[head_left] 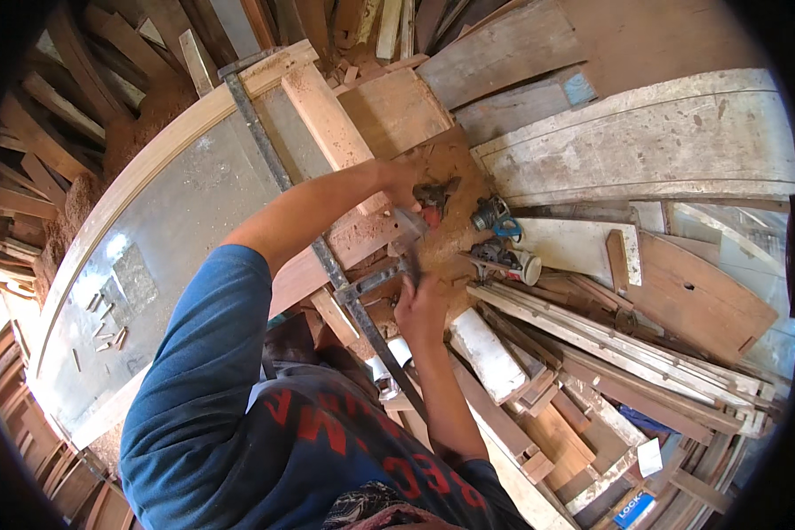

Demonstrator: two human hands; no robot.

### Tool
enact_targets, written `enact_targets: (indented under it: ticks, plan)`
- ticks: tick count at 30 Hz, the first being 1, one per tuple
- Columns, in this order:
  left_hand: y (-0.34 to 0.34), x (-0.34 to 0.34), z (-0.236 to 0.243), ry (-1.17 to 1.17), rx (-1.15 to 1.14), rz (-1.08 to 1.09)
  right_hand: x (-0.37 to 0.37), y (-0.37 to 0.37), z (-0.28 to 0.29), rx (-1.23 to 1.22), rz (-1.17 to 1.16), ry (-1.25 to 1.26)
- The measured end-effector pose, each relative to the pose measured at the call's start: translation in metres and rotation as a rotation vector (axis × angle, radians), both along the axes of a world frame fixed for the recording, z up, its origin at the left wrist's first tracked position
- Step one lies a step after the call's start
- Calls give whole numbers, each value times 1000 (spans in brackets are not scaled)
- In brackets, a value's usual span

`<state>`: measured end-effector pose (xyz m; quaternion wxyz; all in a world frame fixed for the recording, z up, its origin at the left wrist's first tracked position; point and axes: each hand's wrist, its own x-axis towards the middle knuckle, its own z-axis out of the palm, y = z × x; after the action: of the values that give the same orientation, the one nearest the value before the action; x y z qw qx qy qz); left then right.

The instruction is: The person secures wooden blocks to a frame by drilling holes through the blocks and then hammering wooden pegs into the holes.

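Observation:
My right hand point(421, 305) is closed around the dark handle of a tool with a flat grey metal head point(406, 228); its exact kind does not show. My left hand point(399, 183) curls at the near end of a light wooden board point(327, 115), just above the metal head. What its fingers hold, if anything, is hidden. A long dark bar clamp point(261, 141) runs across the curved workpiece point(181, 212), passing under my left forearm. The clamp's sliding jaw point(371, 283) sits left of my right hand.
Several small wooden pegs point(106, 322) lie on the workpiece's grey surface. A blue power tool point(495, 216) and a second, dark power tool point(495, 256) stand beyond my hands. Stacked strips point(609, 331) and offcuts fill the right; curved planks point(88, 62) line the far left.

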<state>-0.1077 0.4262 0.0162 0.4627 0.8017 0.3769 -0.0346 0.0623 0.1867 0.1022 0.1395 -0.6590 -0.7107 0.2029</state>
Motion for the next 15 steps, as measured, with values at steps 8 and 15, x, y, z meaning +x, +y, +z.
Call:
enact_targets:
  ticks: [8, 15]
  plan:
    - [-8, -12, -36, -262, 349, 60, 4, 3, -4, -178, -24, -94]
    - [-11, -1, -4, -90, 136, 67, 32, -1, -43, -15, 61, -198]
